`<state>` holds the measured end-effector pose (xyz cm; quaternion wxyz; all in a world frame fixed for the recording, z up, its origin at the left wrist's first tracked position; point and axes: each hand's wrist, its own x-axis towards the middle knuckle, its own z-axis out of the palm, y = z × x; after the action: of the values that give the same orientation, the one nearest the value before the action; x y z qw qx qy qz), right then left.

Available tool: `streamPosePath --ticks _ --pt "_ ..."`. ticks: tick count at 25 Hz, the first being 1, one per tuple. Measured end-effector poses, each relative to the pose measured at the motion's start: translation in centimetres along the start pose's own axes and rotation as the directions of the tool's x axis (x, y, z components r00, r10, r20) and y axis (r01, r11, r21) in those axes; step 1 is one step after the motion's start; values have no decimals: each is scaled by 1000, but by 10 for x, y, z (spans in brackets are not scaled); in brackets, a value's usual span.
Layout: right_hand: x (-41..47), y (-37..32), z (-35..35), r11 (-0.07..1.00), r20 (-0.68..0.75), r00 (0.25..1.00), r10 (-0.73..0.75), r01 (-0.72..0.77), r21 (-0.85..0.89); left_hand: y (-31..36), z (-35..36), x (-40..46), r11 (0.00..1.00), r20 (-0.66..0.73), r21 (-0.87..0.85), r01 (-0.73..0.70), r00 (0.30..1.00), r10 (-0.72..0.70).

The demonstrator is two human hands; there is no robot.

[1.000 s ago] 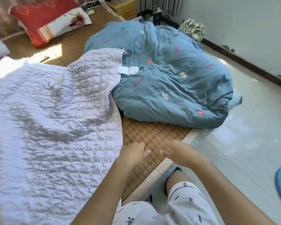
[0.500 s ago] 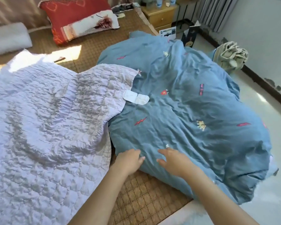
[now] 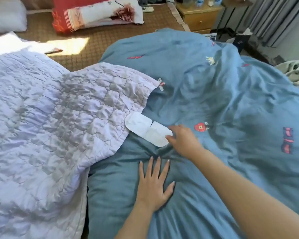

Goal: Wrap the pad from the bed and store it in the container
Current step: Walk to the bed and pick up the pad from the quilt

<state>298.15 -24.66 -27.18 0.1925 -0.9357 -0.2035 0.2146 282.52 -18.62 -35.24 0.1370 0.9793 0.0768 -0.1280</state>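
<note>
One white pad [image 3: 148, 131], two hands [image 3: 154, 187] on one blue duvet [image 3: 231, 104]

Under your left hand [image 3: 154, 188] the blue duvet [image 3: 223, 104] is soft matt cloth, creased, with small embroidered-looking motifs in red and cream. The pad [image 3: 148, 131] by your right hand [image 3: 183, 140] looks like smooth white paper or thin non-woven sheet, matt, with a crease across its middle. Beside it, the pale lilac quilt [image 3: 41, 126] is stitched cloth, puckered and faintly satiny where sunlight hits. The bed mat [image 3: 97, 42] is brown woven cane or rattan, coarse and dull. The nightstand [image 3: 198, 16] looks like light varnished wood, smooth, with a slight sheen.
</note>
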Motion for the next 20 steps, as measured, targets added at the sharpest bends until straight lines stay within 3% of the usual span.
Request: streamPosePath --ticks 4,8,12,17,20 --pt "63 -9 23 998 124 991 56 -55 -8 -4 36 10 1000 -28 15 16 999 -16" --pt "95 -26 21 954 136 989 51 -88 287 -7 42 13 1000 -93 12 21 995 -19" --pt "99 -36 15 975 259 965 -25 -34 219 -11 45 17 1000 -82 8 10 997 -9" --pt "51 -35 -7 901 147 988 -54 -15 433 -12 19 2 1000 -77 -11 22 997 -22" --pt "-3 -32 -32 808 112 994 5 -69 585 -17 -8 -22 1000 34 -19 16 999 -16"
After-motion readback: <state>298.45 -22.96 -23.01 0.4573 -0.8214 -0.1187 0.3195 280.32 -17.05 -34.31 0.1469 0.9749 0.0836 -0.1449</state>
